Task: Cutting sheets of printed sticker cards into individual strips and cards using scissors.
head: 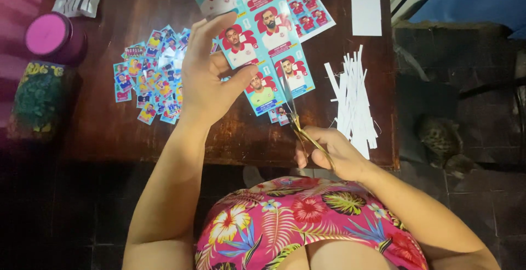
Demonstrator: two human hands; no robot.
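Observation:
My left hand (211, 70) holds up a light-blue printed sheet of portrait cards (257, 23) by its lower left part, thumb on its front. My right hand (329, 149) grips a pair of scissors (293, 111) with yellow handles. The blades point up into the lower edge of the sheet, between two card columns. One or two small cut cards (279, 116) lie on the dark wooden table (109, 127) under the sheet's bottom corner.
A pile of several small cut cards (150, 78) lies left of my left hand. White paper strips (353, 97) are heaped at the right, a white rectangle (366, 7) behind them. A pink-lidded jar (52, 34) stands far left. A spotted cat (441, 138) lies right of the table.

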